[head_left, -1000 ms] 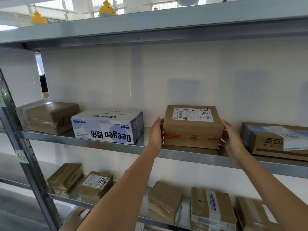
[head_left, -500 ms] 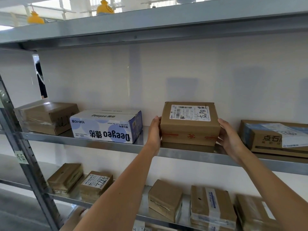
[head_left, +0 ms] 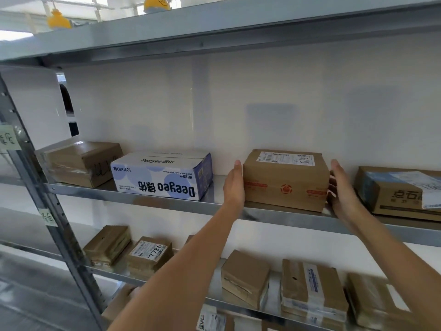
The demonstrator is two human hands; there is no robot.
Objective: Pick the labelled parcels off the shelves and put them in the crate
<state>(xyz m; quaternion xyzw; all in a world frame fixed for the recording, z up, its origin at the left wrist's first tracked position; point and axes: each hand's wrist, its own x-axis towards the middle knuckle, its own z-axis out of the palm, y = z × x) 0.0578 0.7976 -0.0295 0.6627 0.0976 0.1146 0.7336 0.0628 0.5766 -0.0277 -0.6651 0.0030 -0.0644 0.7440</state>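
Observation:
A brown cardboard parcel [head_left: 285,180] with a white label and a red seal stands on the middle shelf [head_left: 143,196]. My left hand [head_left: 235,185] presses flat against its left side. My right hand [head_left: 341,187] presses its right side, fingers stretched toward the back. The parcel's front bottom edge sits at the shelf's lip. No crate is in view.
On the same shelf stand a taped brown box [head_left: 80,162], a white-blue Deeyeo carton [head_left: 162,175] and a brown box with a blue label [head_left: 401,191]. The lower shelf holds several small brown parcels, one marked 7786 [head_left: 150,254]. A steel upright [head_left: 47,211] runs down the left.
The view has shifted slightly. Both hands stay clamped on the parcel's sides, and the parcel sits a little nearer the shelf's front edge.

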